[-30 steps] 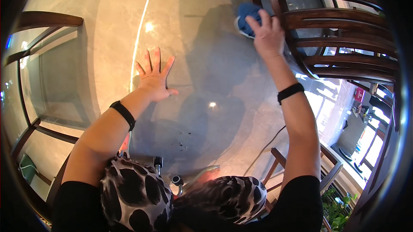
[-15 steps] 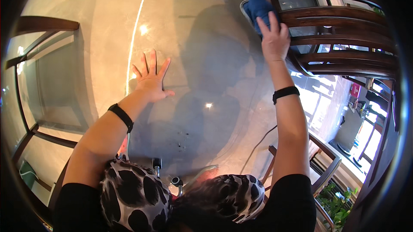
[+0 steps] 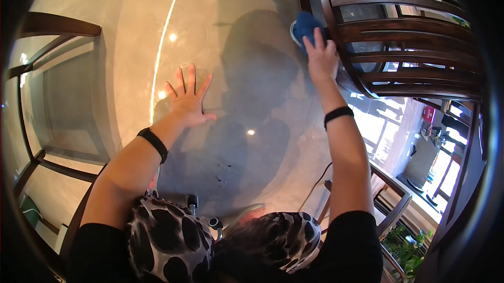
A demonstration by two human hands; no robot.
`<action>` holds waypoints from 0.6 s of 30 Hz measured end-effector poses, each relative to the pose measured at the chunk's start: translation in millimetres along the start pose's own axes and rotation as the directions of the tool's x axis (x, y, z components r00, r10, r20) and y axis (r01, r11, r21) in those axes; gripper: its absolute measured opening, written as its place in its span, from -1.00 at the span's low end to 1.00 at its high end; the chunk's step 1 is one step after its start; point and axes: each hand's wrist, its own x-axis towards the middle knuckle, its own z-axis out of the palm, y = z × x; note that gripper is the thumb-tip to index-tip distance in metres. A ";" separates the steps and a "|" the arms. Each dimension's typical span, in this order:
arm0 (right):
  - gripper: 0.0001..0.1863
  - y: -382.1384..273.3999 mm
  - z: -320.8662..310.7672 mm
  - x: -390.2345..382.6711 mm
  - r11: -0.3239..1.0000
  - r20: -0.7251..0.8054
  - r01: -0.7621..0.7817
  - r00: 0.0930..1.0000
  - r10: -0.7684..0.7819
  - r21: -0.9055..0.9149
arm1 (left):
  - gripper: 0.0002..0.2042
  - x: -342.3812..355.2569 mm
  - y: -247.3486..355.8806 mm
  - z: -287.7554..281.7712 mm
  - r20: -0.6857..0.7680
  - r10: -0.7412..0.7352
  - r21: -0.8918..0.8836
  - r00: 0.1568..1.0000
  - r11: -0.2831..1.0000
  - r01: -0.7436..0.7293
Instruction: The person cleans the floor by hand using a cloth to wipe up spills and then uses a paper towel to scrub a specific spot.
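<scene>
My left hand [image 3: 186,105] lies palm down on a smooth grey-beige surface [image 3: 247,81], fingers spread, holding nothing. Farther away on the right, my right hand [image 3: 322,62] bends its fingers over a soft-looking blue thing with a pale rim [image 3: 304,25]. Its kind cannot be made out, and my fingers cover part of it. It rests close beside the curved leg of a dark wooden chair [image 3: 401,25].
Another wooden frame [image 3: 60,25] stands at the left. A dark cable [image 3: 317,182] runs near my right arm. Small dark specks [image 3: 220,177] and metal parts with black ends [image 3: 192,200] show near my patterned clothing [image 3: 173,238]. Green leaves [image 3: 407,251] are at lower right.
My right hand has drawn the blue thing nearer to me and slightly left, along the chair's edge. The left hand stays spread in nearly the same place.
</scene>
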 end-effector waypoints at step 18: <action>-0.45 0.9 -71.6 62.1 0.745 0.127 -0.547 0.830 0.544 0.382 | 0.07 -1.1 6.4 -3.2 -0.002 -0.008 0.028 1.000 1.000 0.008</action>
